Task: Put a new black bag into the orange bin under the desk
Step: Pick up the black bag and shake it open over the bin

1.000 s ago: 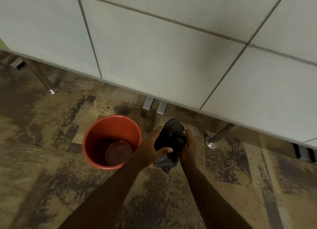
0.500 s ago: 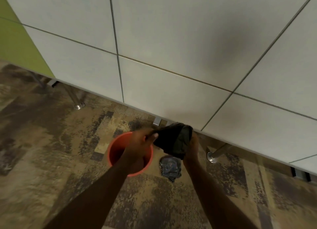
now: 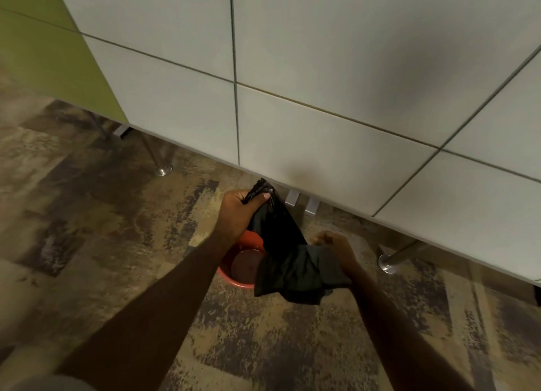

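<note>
A black bag hangs stretched between both hands above the orange bin. My left hand pinches one bunched corner of it up high, near the desk's edge. My right hand grips the lower, still-folded part to the right. The bin stands on the floor beneath the bag; only its left rim and part of its dark bottom show, the remainder is covered by the bag and my left forearm.
The white panelled desk top fills the upper half, with a green panel at the left. Metal desk legs stand left and right of the bin. Two small metal brackets sit under the desk's edge. Patterned carpet covers the floor.
The bag has been pulled open from a tight bundle into a long strip: my left hand rose with one end, my right hand dropped. The view has shifted, and the crumpled scrap on the floor is hidden.
</note>
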`<state>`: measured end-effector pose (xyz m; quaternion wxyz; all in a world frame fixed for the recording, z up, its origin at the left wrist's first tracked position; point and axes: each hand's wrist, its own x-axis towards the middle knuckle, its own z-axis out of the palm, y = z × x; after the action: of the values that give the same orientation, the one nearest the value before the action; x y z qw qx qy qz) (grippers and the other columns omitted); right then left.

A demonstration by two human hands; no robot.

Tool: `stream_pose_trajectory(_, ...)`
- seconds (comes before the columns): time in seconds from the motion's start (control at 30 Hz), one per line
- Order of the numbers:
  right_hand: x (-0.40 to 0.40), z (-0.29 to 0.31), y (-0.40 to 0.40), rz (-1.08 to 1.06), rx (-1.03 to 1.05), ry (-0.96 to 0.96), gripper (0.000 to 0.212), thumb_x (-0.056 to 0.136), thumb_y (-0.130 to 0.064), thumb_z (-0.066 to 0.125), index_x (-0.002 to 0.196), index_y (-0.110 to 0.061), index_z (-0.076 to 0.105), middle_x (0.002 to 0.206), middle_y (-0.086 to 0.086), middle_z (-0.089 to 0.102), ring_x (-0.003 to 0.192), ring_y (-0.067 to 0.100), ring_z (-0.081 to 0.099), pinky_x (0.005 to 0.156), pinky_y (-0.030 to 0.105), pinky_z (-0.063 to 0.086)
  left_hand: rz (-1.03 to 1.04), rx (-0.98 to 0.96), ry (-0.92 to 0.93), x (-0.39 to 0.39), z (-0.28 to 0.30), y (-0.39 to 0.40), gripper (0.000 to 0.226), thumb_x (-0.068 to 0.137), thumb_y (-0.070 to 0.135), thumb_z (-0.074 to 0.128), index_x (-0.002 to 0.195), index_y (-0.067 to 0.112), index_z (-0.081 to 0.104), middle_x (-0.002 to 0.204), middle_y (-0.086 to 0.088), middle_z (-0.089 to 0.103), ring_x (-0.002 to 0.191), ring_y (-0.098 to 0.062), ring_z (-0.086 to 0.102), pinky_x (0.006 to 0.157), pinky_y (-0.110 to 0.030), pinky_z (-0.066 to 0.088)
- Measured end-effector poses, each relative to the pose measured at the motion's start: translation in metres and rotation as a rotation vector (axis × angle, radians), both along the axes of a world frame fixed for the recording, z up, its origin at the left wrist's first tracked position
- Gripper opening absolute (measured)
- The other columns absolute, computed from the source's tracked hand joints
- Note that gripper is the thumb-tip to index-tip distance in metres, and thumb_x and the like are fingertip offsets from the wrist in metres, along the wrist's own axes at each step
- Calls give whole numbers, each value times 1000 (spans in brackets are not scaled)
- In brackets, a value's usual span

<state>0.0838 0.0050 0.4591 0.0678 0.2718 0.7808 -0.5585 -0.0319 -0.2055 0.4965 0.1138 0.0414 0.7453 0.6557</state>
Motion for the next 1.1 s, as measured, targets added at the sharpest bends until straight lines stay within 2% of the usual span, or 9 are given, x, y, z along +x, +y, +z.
stream_pose_trajectory(0.1, -5, 11, 6, -304, -190, 36, 45, 99, -43, 42, 106, -5, 67, 106, 18, 69, 100, 38, 64, 85, 45, 52, 92, -3, -7, -5, 3, -4, 31, 88, 20, 71, 64, 5, 58, 59, -14, 52, 55, -20, 45, 48, -25, 34)
stream_pose_trajectory(0.2, -6, 31, -2, -196, -291, 41, 76, 83, -73, 39, 134, -18, 53, 135, 11, 56, 119, 31, 56, 98, 53, 47, 181, 2, -61, -13, 7, -8, 34, 88, 23, 71, 63, 5, 57, 58, -17, 51, 52, -22, 46, 47, -26, 36)
stream_pose_trajectory(0.33, -19, 20, -40, 110, -281, -186, 110, 70, -52, 78, 153, -35, 7, 158, 9, 27, 138, 38, 38, 94, 53, 51, 269, 8, -149, -30, 17, -16, 35, 86, 29, 73, 68, 0, 66, 60, -12, 60, 50, -22, 54, 45, -23, 42)
stream_pose_trajectory(0.43, -23, 4, -76, 160, -295, -216, 79, 79, -14, 78, 143, -24, 33, 132, -4, 49, 127, 23, 49, 101, 42, 46, 272, 29, -191, -46, 25, -26, 38, 86, 31, 73, 67, -1, 65, 61, -12, 61, 47, -22, 55, 44, -23, 43)
stream_pose_trajectory(0.57, -28, -33, -92, 286, -130, -397, 36, 83, -20, 73, 116, -7, 66, 115, 12, 70, 102, 23, 67, 97, 43, 53, 250, 48, -199, -66, 36, -40, 34, 89, 28, 69, 63, 8, 60, 41, 1, 57, 28, -9, 50, 31, -15, 35)
stream_pose_trajectory(0.77, -28, -40, -72, 159, -206, -309, 31, 90, -23, 66, 119, -11, 65, 95, 1, 73, 89, 16, 71, 89, 33, 55, 295, 40, -217, -108, 42, -74, 34, 86, 33, 72, 68, 6, 59, 47, -8, 53, 24, -12, 41, 32, -17, 34)
stream_pose_trajectory(0.9, -24, -39, -42, 197, -78, -242, 11, 94, -18, 60, 104, -20, 65, 87, -7, 67, 72, -3, 68, 63, 10, 51, 321, -87, -220, -133, 46, -87, 38, 87, 33, 71, 63, 13, 50, 41, -1, 51, 22, -5, 41, 29, -13, 34)
stream_pose_trajectory(1.0, -21, -43, -22, 95, 6, -187, 14, 95, -23, 56, 94, -16, 69, 90, 4, 72, 85, 22, 71, 77, 32, 58, 304, -160, -215, -147, 40, -95, 33, 89, 33, 69, 69, 12, 53, 63, -9, 52, 41, -15, 50, 31, -14, 40)
stream_pose_trajectory(1.1, -25, -43, -12, 35, 51, -153, 20, 96, -25, 55, 93, -11, 69, 88, 10, 72, 81, 28, 70, 77, 38, 57, 256, -120, -240, -150, 31, -97, 34, 91, 33, 67, 108, 4, 63, 96, -13, 65, 78, -26, 65, 60, -28, 58)
